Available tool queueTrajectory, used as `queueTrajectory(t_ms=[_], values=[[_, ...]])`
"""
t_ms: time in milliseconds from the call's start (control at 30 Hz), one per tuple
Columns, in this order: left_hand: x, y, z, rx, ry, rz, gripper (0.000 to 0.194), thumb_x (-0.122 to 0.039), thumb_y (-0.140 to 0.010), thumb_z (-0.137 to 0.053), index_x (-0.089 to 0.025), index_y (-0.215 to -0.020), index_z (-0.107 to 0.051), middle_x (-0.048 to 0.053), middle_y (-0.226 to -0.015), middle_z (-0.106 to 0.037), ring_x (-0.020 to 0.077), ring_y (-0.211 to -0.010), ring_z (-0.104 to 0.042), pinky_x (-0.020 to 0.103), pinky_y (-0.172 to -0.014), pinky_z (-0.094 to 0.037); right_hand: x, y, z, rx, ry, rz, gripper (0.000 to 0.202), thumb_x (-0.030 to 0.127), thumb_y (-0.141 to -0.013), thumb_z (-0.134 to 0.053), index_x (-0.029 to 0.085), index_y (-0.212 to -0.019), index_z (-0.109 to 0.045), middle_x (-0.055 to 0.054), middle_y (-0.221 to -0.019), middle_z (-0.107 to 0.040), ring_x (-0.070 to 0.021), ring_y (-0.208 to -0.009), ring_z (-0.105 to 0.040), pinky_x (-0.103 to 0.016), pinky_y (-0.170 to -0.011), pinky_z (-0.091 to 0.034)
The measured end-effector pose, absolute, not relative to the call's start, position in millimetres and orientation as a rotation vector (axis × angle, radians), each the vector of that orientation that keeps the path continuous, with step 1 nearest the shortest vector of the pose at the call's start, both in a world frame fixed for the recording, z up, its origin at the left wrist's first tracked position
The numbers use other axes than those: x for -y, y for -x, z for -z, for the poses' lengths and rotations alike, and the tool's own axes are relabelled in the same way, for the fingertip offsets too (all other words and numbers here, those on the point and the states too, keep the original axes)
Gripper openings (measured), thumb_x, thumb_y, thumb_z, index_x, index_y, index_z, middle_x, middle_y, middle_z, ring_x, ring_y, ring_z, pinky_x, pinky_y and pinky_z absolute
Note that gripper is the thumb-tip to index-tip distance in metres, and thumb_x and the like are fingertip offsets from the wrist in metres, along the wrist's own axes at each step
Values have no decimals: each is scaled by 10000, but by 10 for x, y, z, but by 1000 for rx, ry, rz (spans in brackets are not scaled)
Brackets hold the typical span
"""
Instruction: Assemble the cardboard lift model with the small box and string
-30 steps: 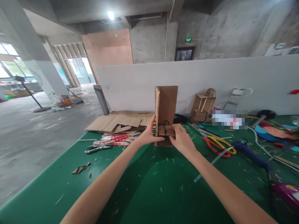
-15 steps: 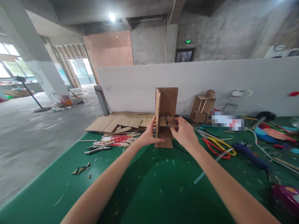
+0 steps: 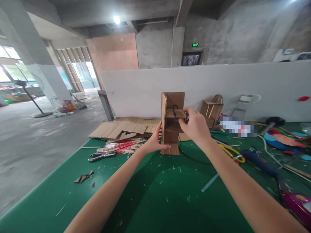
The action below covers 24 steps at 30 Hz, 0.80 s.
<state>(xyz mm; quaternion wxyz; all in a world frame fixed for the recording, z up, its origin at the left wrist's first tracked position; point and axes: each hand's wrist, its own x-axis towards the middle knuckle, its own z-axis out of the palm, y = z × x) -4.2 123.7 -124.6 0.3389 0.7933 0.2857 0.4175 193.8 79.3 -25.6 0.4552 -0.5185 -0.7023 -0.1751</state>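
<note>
An upright cardboard frame [image 3: 163, 106] with a back wall, a left side wall and a base stands on the green table. My left hand [image 3: 156, 140] grips its lower left side, with the thumb on the base and the fingers along the side wall. Inside the frame sits a small cardboard box [image 3: 178, 114], raised above the base, with a black cord [image 3: 175, 107] looped over its top. My right hand [image 3: 194, 123] pinches this box at its right edge. The cord's tail trails onto the table under my right forearm.
Cardboard sheets [image 3: 136, 124] and packaged sticks [image 3: 121, 146] lie left, with pliers [image 3: 102, 156] in front. Another cardboard model [image 3: 211, 111] stands behind right. Yellow-handled scissors [image 3: 233, 152], a blue glue gun [image 3: 259, 161] and a purple object [image 3: 295, 204] are on the right.
My right hand has moved up, and the small box with its cord has risen inside the frame. My left hand stays in place on the frame.
</note>
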Motion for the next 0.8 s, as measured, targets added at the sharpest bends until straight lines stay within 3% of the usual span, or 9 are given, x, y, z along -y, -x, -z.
queueTrajectory(t_ms=[367, 800], values=[[-1275, 46, 1276, -708, -2062, -1083, 1173, -338, -639, -814, -310, -1499, -17, 143, -1495, -211, 358, -1328, -348, 543, -1090, -331, -815, -1921, -122, 1671, 1261, 504, 240, 237, -766, -529, 173, -992, -576, -91, -820, -636, -240, -724, -580, -373, -673, -442], [-1277, 32, 1285, -718, -2029, -1088, 1224, -298, -626, -822, -295, -1499, 35, 160, -1476, -262, 349, -1341, -343, 543, -1107, -310, -869, -1917, -209, 1652, 1238, 523, 233, 232, -757, -532, 172, -981, -558, -97, -848, -637, -221, -687, -556, -365, -663, -430]])
